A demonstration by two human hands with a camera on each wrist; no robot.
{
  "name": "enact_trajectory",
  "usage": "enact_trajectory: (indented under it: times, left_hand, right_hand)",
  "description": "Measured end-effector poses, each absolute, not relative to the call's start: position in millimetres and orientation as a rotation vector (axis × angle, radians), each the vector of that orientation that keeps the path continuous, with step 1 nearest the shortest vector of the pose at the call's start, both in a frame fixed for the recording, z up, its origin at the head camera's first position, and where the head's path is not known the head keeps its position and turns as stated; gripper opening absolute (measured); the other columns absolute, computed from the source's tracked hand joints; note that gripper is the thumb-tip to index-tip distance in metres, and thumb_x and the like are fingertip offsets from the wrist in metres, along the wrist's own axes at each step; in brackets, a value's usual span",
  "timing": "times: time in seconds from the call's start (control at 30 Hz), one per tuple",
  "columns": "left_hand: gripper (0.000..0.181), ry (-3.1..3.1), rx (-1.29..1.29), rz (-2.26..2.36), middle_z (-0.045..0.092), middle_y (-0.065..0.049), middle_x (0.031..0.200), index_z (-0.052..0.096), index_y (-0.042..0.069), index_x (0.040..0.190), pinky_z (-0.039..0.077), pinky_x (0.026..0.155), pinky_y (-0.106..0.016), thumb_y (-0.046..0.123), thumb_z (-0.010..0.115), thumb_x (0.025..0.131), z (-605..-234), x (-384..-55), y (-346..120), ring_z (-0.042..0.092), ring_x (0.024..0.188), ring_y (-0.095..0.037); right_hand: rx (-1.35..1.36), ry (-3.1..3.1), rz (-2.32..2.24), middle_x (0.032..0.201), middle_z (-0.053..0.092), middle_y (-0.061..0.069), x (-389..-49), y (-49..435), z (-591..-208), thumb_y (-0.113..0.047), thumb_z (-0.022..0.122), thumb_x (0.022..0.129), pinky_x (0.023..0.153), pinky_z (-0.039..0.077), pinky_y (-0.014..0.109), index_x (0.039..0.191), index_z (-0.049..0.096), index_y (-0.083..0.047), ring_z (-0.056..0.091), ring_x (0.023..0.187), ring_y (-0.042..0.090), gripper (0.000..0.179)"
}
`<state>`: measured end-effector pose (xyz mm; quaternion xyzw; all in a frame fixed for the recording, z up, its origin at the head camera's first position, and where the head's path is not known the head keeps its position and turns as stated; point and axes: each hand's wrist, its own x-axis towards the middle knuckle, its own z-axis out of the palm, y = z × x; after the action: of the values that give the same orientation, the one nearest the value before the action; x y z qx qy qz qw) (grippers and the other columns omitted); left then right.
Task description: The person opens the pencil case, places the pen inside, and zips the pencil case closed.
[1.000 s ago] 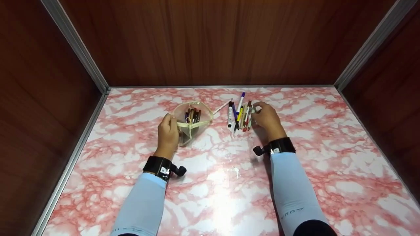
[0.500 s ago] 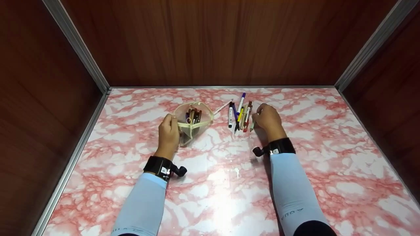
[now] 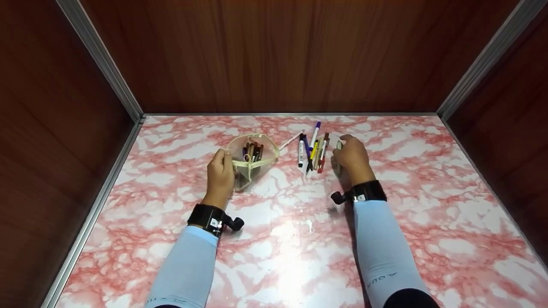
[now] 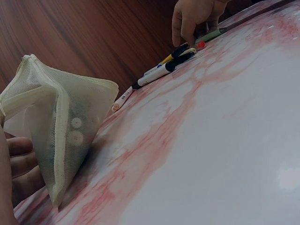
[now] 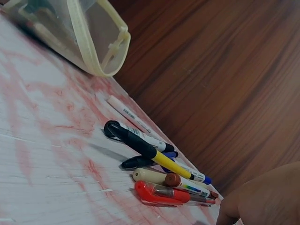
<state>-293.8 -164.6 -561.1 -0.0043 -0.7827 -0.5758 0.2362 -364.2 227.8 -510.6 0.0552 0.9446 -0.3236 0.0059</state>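
Observation:
My left hand (image 3: 220,173) grips the side of a pale yellow mesh pencil pouch (image 4: 77,122), whose mouth is open. Inside it stand several pens and markers (image 3: 252,152). My right hand (image 3: 353,156) is just right of a loose group of pens and holds a pale green pen (image 4: 213,35), mostly hidden by the fingers. In that group lie a black-capped white marker (image 3: 300,152), a yellow and black pen (image 5: 154,152), a red-capped pen (image 5: 164,193), a brown-capped marker (image 5: 185,184) and others. Only part of the right hand shows in the right wrist view.
A white and pink pen (image 3: 291,140) lies between the pouch and the group, near the pouch's rim. Dark wooden panels (image 3: 274,55) enclose the back and sides of the pink marbled table (image 3: 274,239).
My right hand has shifted slightly right, drawing the green pen away from the other pens. My left hand and the pouch stay in place.

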Motion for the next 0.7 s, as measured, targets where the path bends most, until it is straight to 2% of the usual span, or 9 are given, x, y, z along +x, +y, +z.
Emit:
enact_trajectory:
  times: [0.17,0.3,0.37,0.43,0.5,0.53,0.57,0.6,0.7]
  left_hand:
    - [0.030,-2.148,-0.013,-1.593,0.065,-0.008,0.085,0.057,0.009,0.092,0.050,0.060,-0.025,0.020,0.050,0.119,-559.9,-292.7,-164.5,0.061,0.074,-0.017]
    - [0.031,-2.148,-0.010,-1.565,0.059,-0.005,0.080,0.057,0.007,0.091,0.048,0.061,-0.026,0.019,0.051,0.119,-560.8,-293.6,-165.1,0.059,0.074,-0.019]
    - [0.031,-2.151,-0.010,-1.531,0.052,-0.002,0.078,0.056,0.006,0.090,0.046,0.062,-0.027,0.018,0.051,0.118,-561.5,-294.3,-165.6,0.056,0.074,-0.020]
    - [0.031,-2.151,-0.013,-1.502,0.045,0.000,0.076,0.053,0.005,0.088,0.043,0.064,-0.029,0.017,0.052,0.117,-561.7,-294.7,-165.8,0.052,0.074,-0.021]
    - [0.031,-2.156,-0.016,-1.508,0.043,0.001,0.077,0.052,0.006,0.088,0.042,0.064,-0.029,0.017,0.051,0.117,-561.3,-294.4,-165.8,0.051,0.074,-0.021]
    - [0.031,-2.158,-0.016,-1.512,0.042,0.001,0.077,0.051,0.006,0.088,0.042,0.065,-0.030,0.017,0.051,0.118,-561.0,-294.2,-165.7,0.051,0.074,-0.021]
    - [0.031,-2.158,-0.016,-1.524,0.043,0.001,0.078,0.051,0.007,0.088,0.042,0.065,-0.030,0.017,0.051,0.118,-560.7,-294.0,-165.6,0.051,0.075,-0.021]
    - [0.031,-2.159,-0.015,-1.535,0.044,0.001,0.078,0.052,0.007,0.089,0.043,0.065,-0.030,0.017,0.050,0.118,-560.6,-294.0,-165.4,0.051,0.075,-0.021]
    - [0.031,-2.156,-0.010,-1.547,0.047,-0.001,0.079,0.053,0.007,0.089,0.044,0.065,-0.029,0.017,0.051,0.118,-560.8,-294.5,-165.1,0.053,0.076,-0.020]
  right_hand:
    - [0.216,2.900,-1.009,0.161,0.061,0.031,-367.6,226.6,-508.0,-0.021,0.064,0.107,0.129,0.046,0.059,0.169,0.047,0.003,0.059,0.149,0.048,0.068]
    - [0.258,2.827,-1.127,0.165,0.056,0.032,-367.7,227.1,-506.1,-0.018,0.060,0.109,0.132,0.043,0.054,0.172,0.039,0.005,0.057,0.152,0.044,0.070]
    - [0.282,2.770,-1.259,0.153,0.064,0.033,-365.4,227.0,-505.4,-0.016,0.057,0.110,0.123,0.053,0.051,0.171,0.039,0.006,0.066,0.138,0.044,0.068]
    - [0.296,2.708,-1.403,0.129,0.075,0.029,-363.7,227.6,-505.0,-0.013,0.054,0.109,0.105,0.062,0.046,0.172,0.040,0.004,0.076,0.112,0.038,0.067]
    - [0.303,2.633,-1.563,0.103,0.075,0.021,-361.9,226.5,-503.6,-0.010,0.051,0.107,0.083,0.063,0.040,0.173,0.039,0.002,0.073,0.084,0.031,0.068]
    - [0.312,2.600,-1.623,0.097,0.072,0.017,-360.9,225.0,-502.2,-0.009,0.050,0.106,0.075,0.061,0.037,0.174,0.038,0.000,0.070,0.076,0.029,0.069]
    - [0.315,2.590,-1.654,0.101,0.069,0.010,-360.6,223.8,-500.3,-0.009,0.051,0.105,0.075,0.059,0.033,0.174,0.038,-0.001,0.067,0.078,0.020,0.071]
    - [0.319,2.560,-1.707,0.098,0.068,0.010,-360.3,222.0,-498.7,-0.008,0.051,0.105,0.074,0.060,0.034,0.175,0.037,-0.003,0.066,0.075,0.020,0.071]
    - [0.346,2.529,-1.801,0.107,0.064,0.009,-360.7,214.5,-493.6,-0.007,0.054,0.104,0.078,0.060,0.035,0.173,0.043,-0.006,0.065,0.084,0.018,0.070]
